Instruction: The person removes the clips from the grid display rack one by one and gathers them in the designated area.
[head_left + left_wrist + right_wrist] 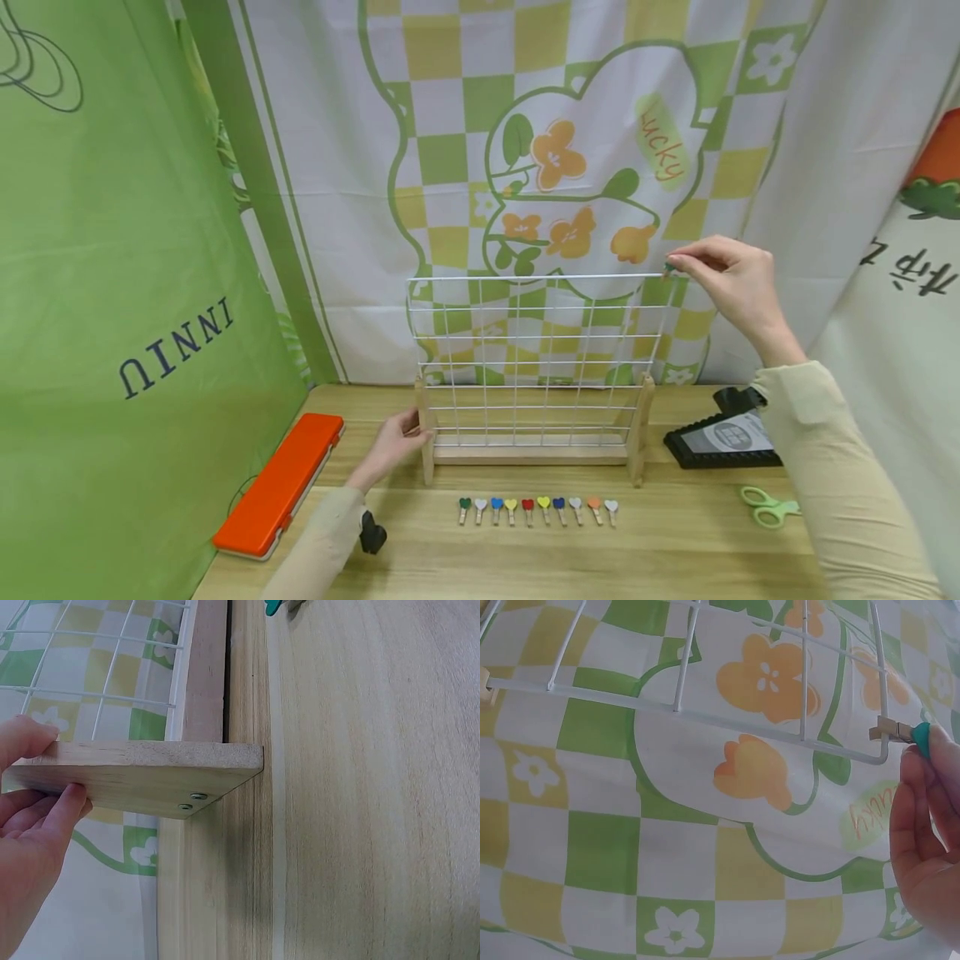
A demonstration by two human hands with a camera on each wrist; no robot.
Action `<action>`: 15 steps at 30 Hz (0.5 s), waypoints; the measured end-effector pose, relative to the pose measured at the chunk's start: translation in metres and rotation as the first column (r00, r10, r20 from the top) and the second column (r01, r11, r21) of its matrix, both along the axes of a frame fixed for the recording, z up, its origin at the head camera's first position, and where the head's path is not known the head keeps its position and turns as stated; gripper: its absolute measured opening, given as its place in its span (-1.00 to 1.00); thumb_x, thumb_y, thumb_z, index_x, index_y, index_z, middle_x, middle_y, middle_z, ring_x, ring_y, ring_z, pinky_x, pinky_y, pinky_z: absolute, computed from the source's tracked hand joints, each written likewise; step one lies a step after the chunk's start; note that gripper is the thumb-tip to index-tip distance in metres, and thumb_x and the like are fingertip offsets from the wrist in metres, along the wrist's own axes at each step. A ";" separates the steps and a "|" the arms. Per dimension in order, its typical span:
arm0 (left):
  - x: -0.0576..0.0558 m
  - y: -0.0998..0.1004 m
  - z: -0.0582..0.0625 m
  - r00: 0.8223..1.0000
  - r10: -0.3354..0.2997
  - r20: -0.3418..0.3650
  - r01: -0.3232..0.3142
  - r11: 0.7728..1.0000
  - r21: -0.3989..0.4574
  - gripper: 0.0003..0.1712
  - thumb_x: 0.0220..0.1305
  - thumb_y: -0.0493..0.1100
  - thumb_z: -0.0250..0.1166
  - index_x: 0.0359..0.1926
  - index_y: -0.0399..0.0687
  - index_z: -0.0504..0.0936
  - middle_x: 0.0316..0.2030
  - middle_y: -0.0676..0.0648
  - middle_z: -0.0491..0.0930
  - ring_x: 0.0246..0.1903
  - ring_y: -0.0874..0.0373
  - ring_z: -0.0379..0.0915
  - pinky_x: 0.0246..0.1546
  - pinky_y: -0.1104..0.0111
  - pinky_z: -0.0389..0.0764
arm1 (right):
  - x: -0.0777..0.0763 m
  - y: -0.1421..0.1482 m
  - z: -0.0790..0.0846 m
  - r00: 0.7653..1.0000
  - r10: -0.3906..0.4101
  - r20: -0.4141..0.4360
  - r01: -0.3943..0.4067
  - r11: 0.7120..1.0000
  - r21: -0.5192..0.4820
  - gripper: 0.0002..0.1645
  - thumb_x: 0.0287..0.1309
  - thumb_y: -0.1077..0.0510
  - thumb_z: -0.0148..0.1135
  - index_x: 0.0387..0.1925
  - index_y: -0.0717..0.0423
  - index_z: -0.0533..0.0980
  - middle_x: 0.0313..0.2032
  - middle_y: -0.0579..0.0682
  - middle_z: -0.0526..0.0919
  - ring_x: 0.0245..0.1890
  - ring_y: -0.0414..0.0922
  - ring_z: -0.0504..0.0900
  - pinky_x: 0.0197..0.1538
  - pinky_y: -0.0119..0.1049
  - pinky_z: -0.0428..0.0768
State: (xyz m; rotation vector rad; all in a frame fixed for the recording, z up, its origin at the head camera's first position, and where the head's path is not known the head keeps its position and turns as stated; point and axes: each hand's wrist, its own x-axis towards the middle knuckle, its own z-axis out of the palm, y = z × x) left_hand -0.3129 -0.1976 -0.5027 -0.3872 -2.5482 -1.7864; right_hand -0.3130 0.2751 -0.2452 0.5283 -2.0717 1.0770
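Observation:
A white wire grid [536, 336] stands upright in a wooden stand [532, 454]. My left hand [397, 442] grips the stand's left side post [135, 761], thumb on one face and fingers on the other. Up at the grid's top right corner, my right hand [735, 279] pinches a small wooden clothespin [900, 730] by its end with the teal heart. The clothespin's wooden tip overlaps the side wire there. In front of the stand lies a row of mini clothespins [528, 508] with hearts in green, white, blue, yellow, red and orange.
An orange-red case [281, 483] lies on the wooden table [480, 554] at left. To the right are a black-framed item with a grey label [723, 440] and light green scissors [771, 507]. A patterned curtain [540, 108] hangs behind the grid.

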 end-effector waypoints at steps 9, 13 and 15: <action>0.001 0.001 0.002 1.000 0.001 -0.006 -0.001 1.000 -0.006 -0.39 0.30 -0.41 0.25 0.34 -0.47 0.34 0.24 -0.47 0.46 0.27 -0.28 0.43 0.30 0.07 0.53 | 0.002 0.003 0.003 0.998 0.055 0.043 -0.050 0.994 -0.102 -0.89 0.15 0.33 0.37 -0.28 0.17 0.74 -0.37 -0.53 0.71 -0.41 -0.54 0.65 -0.29 -0.76 0.58; 0.001 0.001 0.002 1.000 0.012 -0.007 -0.012 1.000 -0.015 -0.40 0.29 -0.42 0.24 0.33 -0.47 0.36 0.23 -0.46 0.48 0.26 -0.28 0.44 0.28 0.09 0.55 | 0.009 0.003 0.004 0.995 0.039 0.087 -0.033 0.997 -0.077 -0.83 0.18 0.23 0.37 -0.21 0.26 0.71 -0.36 -0.56 0.70 -0.39 -0.53 0.65 -0.26 -0.77 0.57; 0.000 0.001 0.001 1.000 0.021 -0.007 -0.021 1.000 -0.018 -0.41 0.29 -0.42 0.25 0.32 -0.45 0.38 0.22 -0.45 0.50 0.25 -0.27 0.45 0.28 0.08 0.55 | 0.013 0.004 0.000 0.996 0.012 0.092 -0.009 1.000 -0.030 -0.78 0.20 0.20 0.37 -0.19 0.29 0.70 -0.36 -0.60 0.68 -0.38 -0.55 0.63 -0.27 -0.79 0.55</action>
